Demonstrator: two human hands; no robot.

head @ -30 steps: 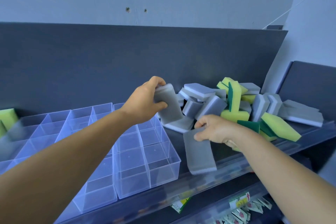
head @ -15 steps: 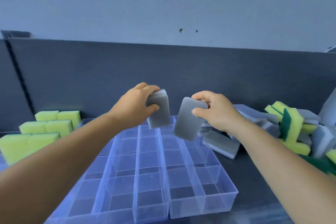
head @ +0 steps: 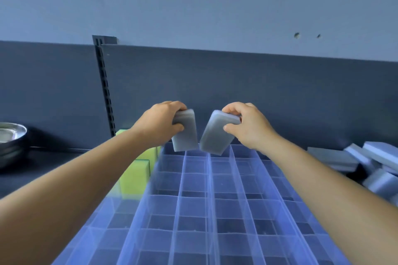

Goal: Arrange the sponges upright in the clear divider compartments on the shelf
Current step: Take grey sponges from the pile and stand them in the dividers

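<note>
Left hand (head: 160, 123) grips a grey sponge (head: 185, 133), right hand (head: 247, 127) another sponge (head: 217, 133), both over the divider tray's (head: 215, 211) back row. Advice: straighten the tilted right one, lower each end-first into separate cells.

We seem to stand at a shop shelf being stocked. A dark back panel (head: 237, 92) hangs on a slotted upright (head: 105, 92) (the kind retail shelving uses) against a plain pale wall (head: 193, 2). Identical goods come in quantity: grey sponges (head: 366, 161) heaped at the right, yellow sponges (head: 137, 170) in rows, steel bowls (head: 10, 137) stacked at the left, and clear divider trays (head: 215, 211) spread across the shelf.
</note>
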